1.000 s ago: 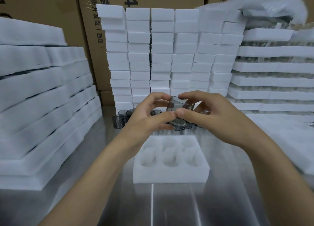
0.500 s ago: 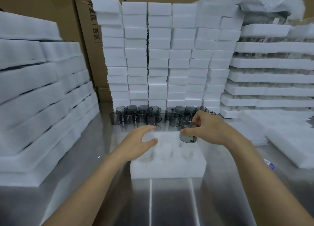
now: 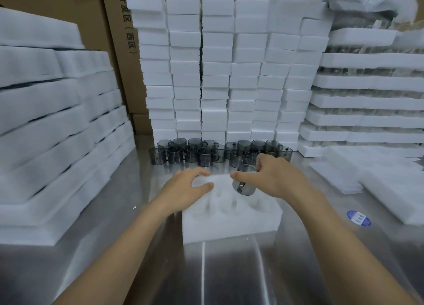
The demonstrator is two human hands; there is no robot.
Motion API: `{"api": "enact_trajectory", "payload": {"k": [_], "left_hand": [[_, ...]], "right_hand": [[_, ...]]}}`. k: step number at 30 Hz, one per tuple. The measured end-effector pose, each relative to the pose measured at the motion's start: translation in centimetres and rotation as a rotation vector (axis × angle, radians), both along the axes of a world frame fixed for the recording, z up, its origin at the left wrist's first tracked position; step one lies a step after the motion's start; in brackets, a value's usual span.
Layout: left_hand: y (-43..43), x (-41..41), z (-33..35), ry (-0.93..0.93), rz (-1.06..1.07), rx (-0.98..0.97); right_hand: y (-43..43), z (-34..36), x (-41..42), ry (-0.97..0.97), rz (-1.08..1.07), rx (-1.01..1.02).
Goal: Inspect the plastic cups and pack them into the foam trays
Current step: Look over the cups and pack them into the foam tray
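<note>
A white foam tray (image 3: 229, 224) with round pockets lies on the steel table in front of me. My right hand (image 3: 277, 178) grips a smoky grey plastic cup (image 3: 244, 185) just above the tray's far right pockets, the cup tilted. My left hand (image 3: 188, 187) rests on the tray's far left corner, fingers loosely spread and holding nothing. Behind the tray stand several more grey cups (image 3: 206, 153) in rows.
Stacks of white foam blocks (image 3: 218, 75) rise behind the cups. Filled foam trays (image 3: 367, 102) are stacked at the right, flat foam sheets (image 3: 57, 132) at the left, loose foam pieces (image 3: 378, 178) at the right. A blue sticker (image 3: 359, 218) lies on the table. Cardboard boxes stand behind.
Both hands came down from holding the cup up between them. The left hand let go and settled on the tray; the right lowered the cup to the tray's far right.
</note>
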State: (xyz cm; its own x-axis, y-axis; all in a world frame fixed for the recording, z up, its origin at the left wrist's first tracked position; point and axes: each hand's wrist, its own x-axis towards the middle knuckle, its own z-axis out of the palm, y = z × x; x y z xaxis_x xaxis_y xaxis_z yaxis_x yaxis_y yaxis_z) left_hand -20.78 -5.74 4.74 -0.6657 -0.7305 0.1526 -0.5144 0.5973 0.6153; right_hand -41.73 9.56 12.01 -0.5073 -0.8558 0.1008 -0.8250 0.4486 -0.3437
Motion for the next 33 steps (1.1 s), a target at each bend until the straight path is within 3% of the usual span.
{"api": "enact_trajectory", "payload": {"k": [4, 14, 22, 29, 33], "left_hand": [[-0.3, 0.0, -0.4, 0.092, 0.000, 0.058], [-0.5, 0.0, -0.5, 0.106, 0.004, 0.150], [-0.7, 0.1, -0.7, 0.107, 0.003, 0.166], [-0.8, 0.0, -0.8, 0.105, 0.012, 0.161], [-1.2, 0.2, -1.0, 0.131, -0.007, 0.217]], "right_hand": [[0.2, -0.2, -0.7, 0.079, -0.078, -0.084], [-0.4, -1.6, -0.2, 0.210, -0.113, -0.025], [0.0, -1.7, -1.1, 0.063, 0.063, -0.009], [-0.4, -2.6, -1.0, 0.150, 0.033, 0.154], [0.0, -2.1, -2.5, 0.041, 0.051, 0.085]]}}
